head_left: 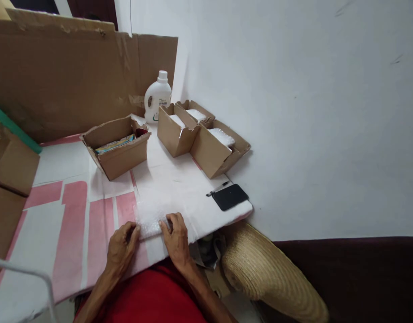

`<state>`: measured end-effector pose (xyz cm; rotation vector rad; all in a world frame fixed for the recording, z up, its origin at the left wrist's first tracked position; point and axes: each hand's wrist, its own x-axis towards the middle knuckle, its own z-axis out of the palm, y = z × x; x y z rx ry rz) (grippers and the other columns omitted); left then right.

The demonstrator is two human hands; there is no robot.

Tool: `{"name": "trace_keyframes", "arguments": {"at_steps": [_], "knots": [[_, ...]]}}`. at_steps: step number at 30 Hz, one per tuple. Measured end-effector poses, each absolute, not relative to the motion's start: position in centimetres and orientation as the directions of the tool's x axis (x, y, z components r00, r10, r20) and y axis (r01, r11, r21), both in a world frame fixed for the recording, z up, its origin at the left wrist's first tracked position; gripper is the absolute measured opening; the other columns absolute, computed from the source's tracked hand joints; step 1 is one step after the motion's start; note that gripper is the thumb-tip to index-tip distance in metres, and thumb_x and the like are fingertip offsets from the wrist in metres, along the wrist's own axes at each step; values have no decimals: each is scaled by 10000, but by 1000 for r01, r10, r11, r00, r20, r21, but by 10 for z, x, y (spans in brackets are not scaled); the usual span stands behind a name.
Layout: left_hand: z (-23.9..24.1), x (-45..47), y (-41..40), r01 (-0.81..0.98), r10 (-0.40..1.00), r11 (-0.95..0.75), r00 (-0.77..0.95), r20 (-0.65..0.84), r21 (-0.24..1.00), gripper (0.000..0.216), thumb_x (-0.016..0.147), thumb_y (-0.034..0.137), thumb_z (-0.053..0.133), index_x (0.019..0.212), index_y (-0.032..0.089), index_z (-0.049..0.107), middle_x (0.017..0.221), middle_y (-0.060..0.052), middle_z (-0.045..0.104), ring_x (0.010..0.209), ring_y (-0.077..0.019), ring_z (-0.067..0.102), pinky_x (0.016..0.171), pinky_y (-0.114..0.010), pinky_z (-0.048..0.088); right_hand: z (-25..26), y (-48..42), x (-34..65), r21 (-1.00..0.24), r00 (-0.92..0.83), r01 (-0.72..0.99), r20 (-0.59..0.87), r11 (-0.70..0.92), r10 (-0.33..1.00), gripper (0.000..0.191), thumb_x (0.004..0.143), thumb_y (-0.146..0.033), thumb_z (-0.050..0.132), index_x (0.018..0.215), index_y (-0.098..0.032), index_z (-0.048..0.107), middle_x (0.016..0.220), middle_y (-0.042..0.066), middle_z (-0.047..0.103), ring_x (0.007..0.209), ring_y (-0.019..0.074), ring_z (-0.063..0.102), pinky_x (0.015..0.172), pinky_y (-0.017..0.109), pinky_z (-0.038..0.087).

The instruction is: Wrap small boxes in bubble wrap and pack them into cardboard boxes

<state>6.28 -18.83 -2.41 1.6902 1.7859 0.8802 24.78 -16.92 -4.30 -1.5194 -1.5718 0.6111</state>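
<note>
A sheet of clear bubble wrap point(151, 222) lies near the front edge of the table, partly folded over. My left hand point(123, 244) grips its left end, thumb and fingers pinched together. At the right end, my right hand point(176, 235) has its thumb and curled fingers closed on the wrap. Whether anything is wrapped inside I cannot tell. Beyond the hands, a cardboard box point(125, 157) holds colourful packets. Three joined cardboard bins, one of them the front bin point(208, 154), contain white bubble-wrapped pieces point(221, 137).
A black phone-like slab point(230, 196) and a pen point(217, 189) lie by the table's right edge. A white jug point(158, 98) stands behind the bins, before a cardboard panel point(75, 76). More cardboard boxes point(11, 166) are at left. A woven straw roll point(267, 264) leans below right.
</note>
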Motion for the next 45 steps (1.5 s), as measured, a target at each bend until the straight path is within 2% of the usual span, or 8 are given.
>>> {"name": "trace_keyframes", "arguments": {"at_steps": [3,6,9,13,18,30,36,45], "knots": [[-22,65,-189,650,981,17,-159,114,760,342,963,492,490,1078,206,638,895,-31,727,747,-176,674,676,-295,545,-42,-167,246,-824,108,546,248,151,963,67,947,-219,544,1001,-219,582,973,54,575,914,225,578,822,369,520],[-20,72,-190,788,892,-128,-174,417,602,414,951,394,549,1292,158,559,1136,-122,704,966,-225,678,837,-356,554,-45,-166,246,-844,137,514,256,153,957,263,924,-179,538,1184,-211,547,1029,62,579,918,216,598,833,369,544],[-25,82,-188,878,799,-383,160,580,286,440,945,255,549,1378,177,537,1303,-149,658,1211,-259,611,1020,-391,470,-48,-166,246,-844,144,515,255,147,956,355,918,-178,530,1272,-197,502,1059,76,589,901,212,614,795,360,569],[-43,91,-183,869,783,-489,398,478,78,573,944,310,553,1499,219,447,1521,-123,519,1442,-300,424,1161,-431,316,-40,-168,250,-754,125,628,344,195,931,371,937,-160,496,1308,-161,507,1136,132,612,995,240,635,855,395,582],[-60,87,-181,873,807,-482,410,425,73,650,947,315,528,1562,235,333,1590,-96,431,1512,-280,310,1204,-427,229,-31,-162,256,-472,-257,765,400,438,880,489,1001,-213,476,1486,-165,446,1518,159,486,1414,316,431,1117,507,444],[-65,66,-167,805,757,-580,475,448,127,495,907,231,519,1400,213,550,1431,-109,611,1344,-276,540,1058,-430,441,-28,-144,276,-446,-465,710,286,545,838,766,808,-488,783,1436,-145,509,1459,183,550,1356,356,479,1092,534,428],[-37,58,-146,760,749,-605,442,493,237,334,952,261,514,1269,270,618,1169,-57,751,1105,-206,693,996,-397,531,-17,-134,268,-364,-533,663,384,654,754,183,847,-133,645,1005,-224,641,968,44,704,922,247,615,817,394,477],[53,14,-67,959,600,-215,-18,800,184,650,934,249,555,1543,208,331,1548,-179,454,1443,-331,413,1115,-497,383,128,16,245,-263,-262,666,793,698,550,137,943,-150,538,1018,-212,633,970,75,632,945,246,581,849,373,500]]}}
